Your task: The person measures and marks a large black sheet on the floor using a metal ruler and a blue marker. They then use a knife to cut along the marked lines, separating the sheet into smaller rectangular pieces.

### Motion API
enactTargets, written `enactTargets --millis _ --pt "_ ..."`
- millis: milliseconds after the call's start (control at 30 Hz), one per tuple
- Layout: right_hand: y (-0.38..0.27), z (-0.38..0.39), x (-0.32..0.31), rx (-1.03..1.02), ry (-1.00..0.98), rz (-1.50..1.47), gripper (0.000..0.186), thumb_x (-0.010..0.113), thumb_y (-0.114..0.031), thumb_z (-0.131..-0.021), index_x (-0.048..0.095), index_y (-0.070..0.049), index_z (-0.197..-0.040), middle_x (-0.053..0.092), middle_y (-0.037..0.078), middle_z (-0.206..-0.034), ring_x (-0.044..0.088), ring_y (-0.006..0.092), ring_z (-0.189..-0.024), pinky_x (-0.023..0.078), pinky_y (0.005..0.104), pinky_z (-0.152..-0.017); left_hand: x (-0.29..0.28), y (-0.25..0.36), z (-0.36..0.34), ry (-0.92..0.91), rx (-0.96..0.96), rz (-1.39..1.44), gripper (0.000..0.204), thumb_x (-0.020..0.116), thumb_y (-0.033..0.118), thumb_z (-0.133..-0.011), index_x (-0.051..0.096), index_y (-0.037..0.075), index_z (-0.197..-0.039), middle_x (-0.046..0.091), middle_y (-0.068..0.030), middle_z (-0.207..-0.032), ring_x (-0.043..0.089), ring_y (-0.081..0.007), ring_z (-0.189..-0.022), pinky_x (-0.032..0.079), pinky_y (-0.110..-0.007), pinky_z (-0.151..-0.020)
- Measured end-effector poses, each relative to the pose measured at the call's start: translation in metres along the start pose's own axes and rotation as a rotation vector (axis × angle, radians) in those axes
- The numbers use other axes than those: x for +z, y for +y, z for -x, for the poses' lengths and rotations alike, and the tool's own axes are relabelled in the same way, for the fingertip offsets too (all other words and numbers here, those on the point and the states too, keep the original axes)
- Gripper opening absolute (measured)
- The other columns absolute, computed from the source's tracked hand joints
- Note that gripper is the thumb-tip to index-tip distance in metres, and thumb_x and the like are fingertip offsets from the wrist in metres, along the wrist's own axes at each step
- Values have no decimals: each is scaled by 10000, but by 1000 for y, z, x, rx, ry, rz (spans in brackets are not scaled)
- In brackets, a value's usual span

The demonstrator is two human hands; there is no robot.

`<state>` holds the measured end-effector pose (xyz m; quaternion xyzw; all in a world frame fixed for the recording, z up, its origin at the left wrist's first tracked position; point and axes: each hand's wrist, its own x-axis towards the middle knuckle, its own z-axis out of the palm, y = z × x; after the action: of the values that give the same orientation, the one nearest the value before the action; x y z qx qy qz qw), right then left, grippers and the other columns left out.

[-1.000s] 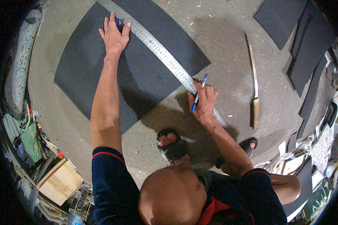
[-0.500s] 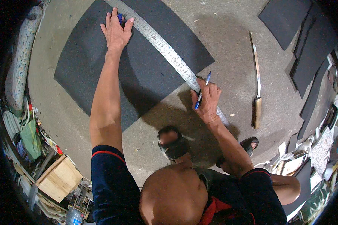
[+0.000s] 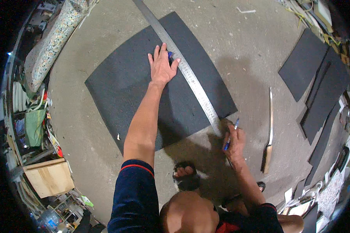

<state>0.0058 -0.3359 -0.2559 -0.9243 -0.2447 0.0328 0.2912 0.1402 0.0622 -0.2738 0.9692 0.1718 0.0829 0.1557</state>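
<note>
A large dark grey sheet (image 3: 124,89) lies on the floor, with a long metal ruler (image 3: 190,79) laid slantwise across it. My left hand (image 3: 162,68) rests spread on the sheet, fingertips and thumb along the ruler's left edge. A small blue thing (image 3: 170,55) shows between its thumb and forefinger; its kind is hard to make out. My right hand (image 3: 236,143) is off the sheet's near corner, closed around a blue pen (image 3: 227,144), beside the ruler's near end. Whether its fingers touch the ruler is unclear.
A long-bladed knife (image 3: 268,149) with a wooden handle lies to the right. Further right are several dark sheets (image 3: 303,64). A speckled foam roll (image 3: 54,46) stands at the far left, above a wooden box (image 3: 48,180). My foot (image 3: 184,173) is close to the sheet's near edge.
The head view has shifted, so the sheet and knife appear lower. My right hand, formerly over the ruler, now sits at its near end. The left hand still presses beside the ruler.
</note>
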Motion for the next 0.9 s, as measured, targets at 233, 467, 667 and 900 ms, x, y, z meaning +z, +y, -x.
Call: enactTargets --millis 233,467,667,900 --pt "79 4 -65 -49 -32 261 638 715 -27 -802 505 1 -1403 566 194 -1046 558 390 -970 465 484 -861 4 -1 2 7 -5 20 781 652 422 -936 354 -8 -1516 351 -155 -1612 253 -352 -1523 127 -606 -1237" --pt "103 47 -126 630 -138 494 770 830 -196 -764 460 -35 -1420 623 204 -1137 594 402 -1077 497 480 -909 11 -7 5 5 -35 -18 818 613 473 -952 300 18 -1555 361 -146 -1608 230 -326 -1536 82 -652 -1225" --pt "145 82 -129 499 -200 254 476 769 -145 -788 539 -10 -1182 651 200 -958 661 396 -867 538 477 -780 8 -1 1 -26 -44 7 829 609 467 -963 264 19 -1569 383 -158 -1598 183 -327 -1553 53 -671 -1217" --pt "35 -25 -98 460 -95 1 406 762 -135 -847 513 -12 -1144 677 226 -936 691 362 -808 549 446 -732 -4 -2 2 -86 -52 -14 816 595 446 -977 253 -3 -1567 333 -164 -1625 152 -344 -1558 53 -679 -1217"
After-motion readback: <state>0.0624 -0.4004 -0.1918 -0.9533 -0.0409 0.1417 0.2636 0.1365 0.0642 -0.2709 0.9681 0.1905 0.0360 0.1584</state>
